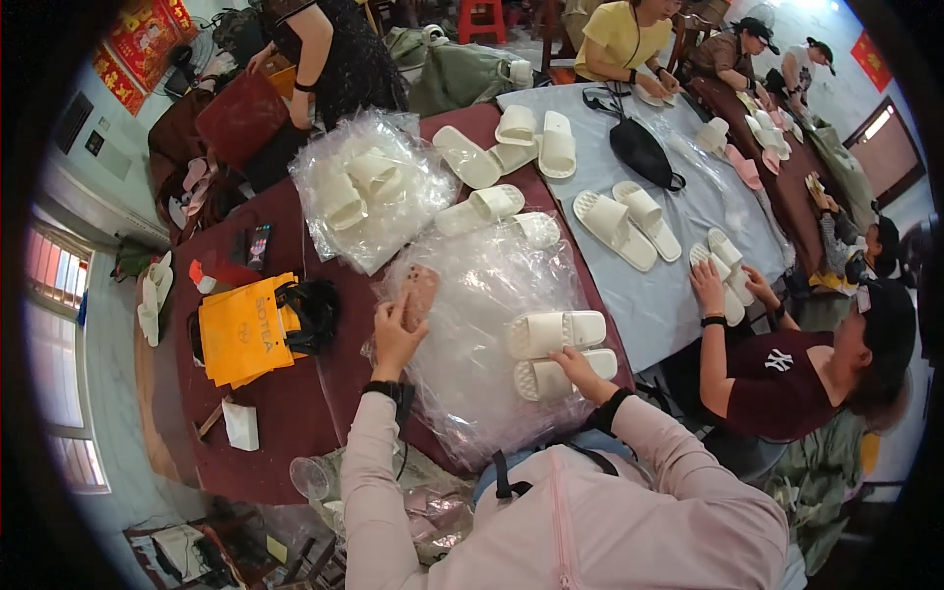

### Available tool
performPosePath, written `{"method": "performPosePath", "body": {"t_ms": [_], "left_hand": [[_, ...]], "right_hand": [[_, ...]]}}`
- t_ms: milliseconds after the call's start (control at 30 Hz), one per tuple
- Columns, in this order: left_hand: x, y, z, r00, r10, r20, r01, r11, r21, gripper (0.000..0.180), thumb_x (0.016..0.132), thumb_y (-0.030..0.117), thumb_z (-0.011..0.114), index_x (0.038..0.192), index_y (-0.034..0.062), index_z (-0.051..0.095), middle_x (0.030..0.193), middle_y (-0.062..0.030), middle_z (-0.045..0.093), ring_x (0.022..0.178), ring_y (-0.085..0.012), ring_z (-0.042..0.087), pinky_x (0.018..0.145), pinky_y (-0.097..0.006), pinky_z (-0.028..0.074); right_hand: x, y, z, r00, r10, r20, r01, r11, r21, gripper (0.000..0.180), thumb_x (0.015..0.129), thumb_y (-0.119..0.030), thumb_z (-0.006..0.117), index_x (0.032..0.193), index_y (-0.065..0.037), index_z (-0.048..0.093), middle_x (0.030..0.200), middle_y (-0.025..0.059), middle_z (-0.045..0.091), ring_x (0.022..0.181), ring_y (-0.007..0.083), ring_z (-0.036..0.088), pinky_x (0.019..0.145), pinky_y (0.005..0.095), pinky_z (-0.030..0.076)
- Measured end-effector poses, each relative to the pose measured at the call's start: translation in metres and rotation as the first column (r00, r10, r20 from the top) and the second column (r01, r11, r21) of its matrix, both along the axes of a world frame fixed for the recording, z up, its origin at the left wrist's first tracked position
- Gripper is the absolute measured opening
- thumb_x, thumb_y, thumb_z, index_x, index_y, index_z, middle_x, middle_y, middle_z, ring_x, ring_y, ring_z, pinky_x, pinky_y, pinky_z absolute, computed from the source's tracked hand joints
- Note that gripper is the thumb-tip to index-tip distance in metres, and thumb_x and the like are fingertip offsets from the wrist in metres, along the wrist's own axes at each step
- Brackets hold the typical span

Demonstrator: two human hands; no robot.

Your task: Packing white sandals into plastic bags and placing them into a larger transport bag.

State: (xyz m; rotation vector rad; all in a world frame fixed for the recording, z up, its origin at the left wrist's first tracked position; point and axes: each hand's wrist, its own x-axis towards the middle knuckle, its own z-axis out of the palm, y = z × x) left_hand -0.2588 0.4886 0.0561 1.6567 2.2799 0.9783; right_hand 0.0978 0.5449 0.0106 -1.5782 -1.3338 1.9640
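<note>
My left hand (397, 340) is closed on the edge of a phone in a pinkish-brown case (421, 295), over a stack of clear plastic bags (462, 364). On the right part of that stack, two white slide slippers lie side by side, toes to the left: an upper slipper (539, 334) and a lower slipper (551, 380). Fingers of my right hand (582, 376) grip the lower slipper around its strap, near the gap between the pair. Beyond the stack, more white slippers (482, 208) lie loose, one partly under the plastic film.
A plastic-wrapped slipper bundle (369, 187) sits farther back. Left on the dark red table (246, 482) are a yellow bag (246, 329), a remote (259, 246), a hammer (209, 421) and a white box (241, 425). To the right, a co-worker (787, 379) handles slippers on a grey-covered table (610, 285).
</note>
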Motion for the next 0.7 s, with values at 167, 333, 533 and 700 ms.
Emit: {"method": "performPosePath", "body": {"t_ms": [167, 333, 533, 700], "left_hand": [[-0.001, 0.042, -0.025, 0.957, -0.113, -0.267, 0.058, 0.977, -0.204, 0.048, 0.067, 0.031, 0.066, 0.111, 0.0151, 0.055, 0.106, -0.0152, 0.048, 0.102, -0.0317, 0.045, 0.092, -0.045, 0.034], [0.006, 0.054, -0.053, 0.925, -0.033, -0.378, -0.106, 0.934, -0.341, 0.056, 0.073, 0.023, 0.062, 0.125, 0.0159, 0.044, 0.121, -0.0151, 0.044, 0.113, -0.035, 0.041, 0.097, -0.052, 0.028], [0.059, 0.032, -0.046, 0.871, -0.194, -0.451, 0.168, 0.981, -0.097, 0.04, 0.074, 0.016, 0.059, 0.113, 0.0088, 0.054, 0.111, -0.0168, 0.05, 0.109, -0.0337, 0.044, 0.09, -0.048, 0.034], [0.122, -0.054, -0.053, 0.882, -0.471, 0.007, 0.435, 0.81, -0.394, 0.04, 0.079, 0.026, 0.056, 0.116, 0.0108, 0.052, 0.105, -0.0196, 0.052, 0.102, -0.0352, 0.047, 0.086, -0.047, 0.037]], "right_hand": [[0.0, -0.001, 0.003, 0.999, -0.035, 0.01, 0.036, 0.999, -0.026, 0.039, 0.085, -0.029, 0.054, 0.11, 0.001, 0.053, 0.1, 0.0086, 0.059, 0.091, 0.0164, 0.054, 0.077, 0.0289, 0.042], [0.001, -0.006, 0.001, 0.994, -0.104, -0.03, 0.104, 0.995, -0.011, 0.036, 0.085, -0.03, 0.054, 0.104, 0.001, 0.056, 0.095, 0.0074, 0.059, 0.086, 0.0152, 0.054, 0.074, 0.0288, 0.043], [0.015, -0.013, 0.001, 0.988, -0.151, -0.006, 0.152, 0.988, 0.017, 0.034, 0.085, -0.031, 0.053, 0.101, 0.0, 0.057, 0.09, 0.0053, 0.059, 0.082, 0.0138, 0.054, 0.072, 0.0273, 0.043], [0.036, -0.009, 0.025, 0.936, -0.309, -0.168, 0.278, 0.943, -0.185, 0.039, 0.087, -0.031, 0.051, 0.106, 0.002, 0.056, 0.096, 0.0068, 0.06, 0.085, 0.0147, 0.056, 0.074, 0.028, 0.044]]}}
